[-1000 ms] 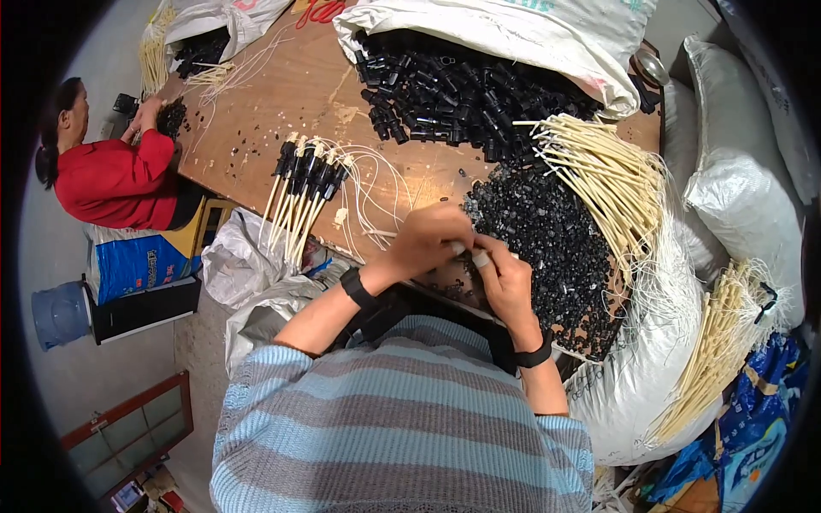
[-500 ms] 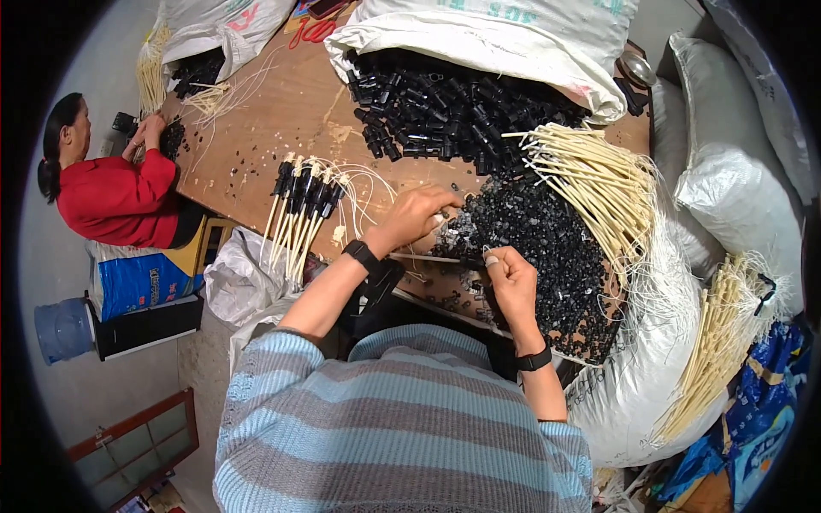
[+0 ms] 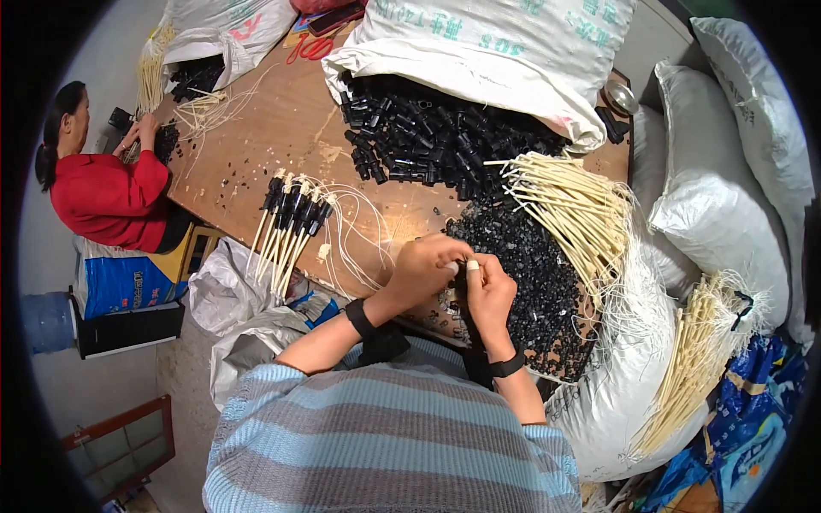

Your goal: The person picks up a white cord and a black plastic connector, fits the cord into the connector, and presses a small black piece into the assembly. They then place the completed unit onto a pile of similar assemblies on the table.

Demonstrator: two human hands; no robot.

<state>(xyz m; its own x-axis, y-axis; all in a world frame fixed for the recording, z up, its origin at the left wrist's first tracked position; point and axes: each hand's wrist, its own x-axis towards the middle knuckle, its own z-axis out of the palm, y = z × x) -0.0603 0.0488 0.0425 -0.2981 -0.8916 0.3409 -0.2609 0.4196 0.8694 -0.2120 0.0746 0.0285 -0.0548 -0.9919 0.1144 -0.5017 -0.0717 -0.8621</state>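
Observation:
My left hand (image 3: 425, 274) and my right hand (image 3: 490, 299) meet fingertip to fingertip at the near edge of a heap of small black plastic parts (image 3: 534, 295). Both are closed in a pinch. Whatever is between the fingertips is too small and too covered to make out. A pale wrap shows on a digit of each hand. Left of my hands lies a row of cream sticks with black plastic fittings (image 3: 299, 209) on their far ends and white cords trailing. Beyond the heap, larger black fittings (image 3: 419, 141) spill from a white woven sack (image 3: 479, 73).
Loose cream sticks (image 3: 569, 214) lie at the heap's far right. Full white sacks (image 3: 710, 171) and another stick bundle (image 3: 671, 368) stand right of the table (image 3: 248, 128). A co-worker in a red top (image 3: 111, 197) works at the far left. Red scissors (image 3: 310, 49) lie at the back.
My hands were apart, with a stick and a black piece between them; they have now come together. My right hand moved left, and the stick is no longer visible there. The view shifted slightly.

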